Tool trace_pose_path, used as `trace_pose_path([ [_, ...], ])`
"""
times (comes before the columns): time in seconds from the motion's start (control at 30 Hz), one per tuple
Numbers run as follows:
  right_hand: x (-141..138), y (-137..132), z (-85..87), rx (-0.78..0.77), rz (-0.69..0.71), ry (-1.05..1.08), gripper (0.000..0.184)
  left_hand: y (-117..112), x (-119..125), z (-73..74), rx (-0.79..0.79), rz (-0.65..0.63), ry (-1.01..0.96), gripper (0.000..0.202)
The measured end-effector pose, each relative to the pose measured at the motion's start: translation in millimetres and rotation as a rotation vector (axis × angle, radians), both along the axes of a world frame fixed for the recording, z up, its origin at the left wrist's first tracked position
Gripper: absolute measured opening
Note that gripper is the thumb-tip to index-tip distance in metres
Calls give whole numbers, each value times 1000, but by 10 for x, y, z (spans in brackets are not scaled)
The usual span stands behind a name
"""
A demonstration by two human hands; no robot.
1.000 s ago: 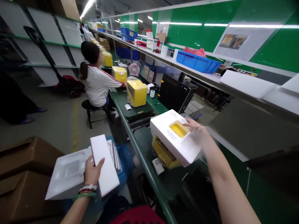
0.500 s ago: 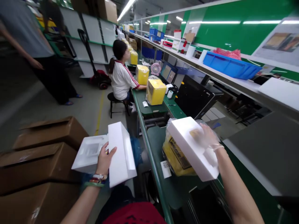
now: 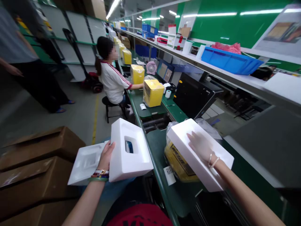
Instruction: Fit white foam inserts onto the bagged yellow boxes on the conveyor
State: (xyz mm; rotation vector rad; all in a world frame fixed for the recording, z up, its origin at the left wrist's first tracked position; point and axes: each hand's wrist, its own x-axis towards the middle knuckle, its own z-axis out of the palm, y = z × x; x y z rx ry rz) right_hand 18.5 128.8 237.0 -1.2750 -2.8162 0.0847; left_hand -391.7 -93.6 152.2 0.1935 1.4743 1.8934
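Observation:
My left hand (image 3: pixel 106 158) grips a white foam packing insert (image 3: pixel 118 168) by its left side, thumb at the edge. Its hollowed face, with a rectangular hole through it, is turned up towards me. My right hand (image 3: pixel 201 147), blurred, lies with fingers extended on a second white foam insert (image 3: pixel 182 133). That insert sits tilted on top of a yellow box (image 3: pixel 175 158) with dark print in a clear plastic bag. A white label (image 3: pixel 169 175) with a square code lies beside the box. Behind my left hand is another hollowed foam insert (image 3: pixel 80 168).
Brown cartons (image 3: pixel 30 175) stand at lower left. The green conveyor line (image 3: pixel 162 188) runs away, carrying more yellow boxes (image 3: pixel 154 94). A co-worker (image 3: pixel 113 78) sits beside it; another person (image 3: pixel 21 62) stands at left. A black monitor (image 3: pixel 191 94) and a shelf with a blue tray (image 3: pixel 230 61) border the right.
The insert in my left hand has turned, bringing its hollow face and hole into view. My right hand has moved from its insert's far side onto the top, and that insert has shifted slightly.

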Motion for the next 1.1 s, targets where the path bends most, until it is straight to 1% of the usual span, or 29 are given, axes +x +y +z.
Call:
trace_pose_path([
  [0.13,-146,-212,-40,-103,-10,60,50,355,-200,65,-4,-35,3,69],
  [0.23,-187,-315,-34,-105,-35,70,49,671,-346,96,6,-79,-22,74],
  [0.33,-209,-360,38,-111,-79,71,50,944,-489,52,14,-143,-48,71],
  [0.4,-230,-369,82,-144,-120,61,49,1091,-599,3,15,-222,-81,67],
  [0.47,-251,-374,100,-183,-152,62,50,1245,-736,-37,7,-362,-110,65],
  [0.53,-267,-378,93,-201,-171,86,51,1460,-903,-67,-17,-565,-109,64],
  [0.57,-271,-379,84,-202,-175,101,51,1603,-992,-82,-42,-671,-99,64],
  [0.67,-273,-377,58,-193,-180,133,52,2154,-1229,-138,-188,-962,-89,63],
  [0.73,-266,-373,47,-197,-185,138,51,2549,-1318,-189,-307,-1083,-71,63],
  [0.77,-261,-371,43,-201,-189,137,51,2728,-1333,-220,-353,-1114,-38,64],
  [0.83,-251,-369,35,-208,-201,133,52,3016,-1296,-295,-406,-1132,86,71],
  [0.87,-250,-369,30,-211,-210,132,53,3125,-1244,-341,-412,-1143,175,77],
  [0.9,-253,-369,25,-214,-220,134,53,3214,-1170,-393,-404,-1181,286,84],
  [0.93,-262,-369,21,-216,-229,138,54,3290,-1077,-448,-388,-1253,444,88],
  [1.0,-296,-365,24,-227,-247,145,56,3432,-849,-563,-357,-1432,830,92],
  [1.07,-336,-356,51,-242,-256,161,56,3596,-585,-675,-341,-1565,1155,86],
  [1.1,-346,-354,76,-255,-262,176,55,3689,-445,-728,-340,-1599,1250,81],
])
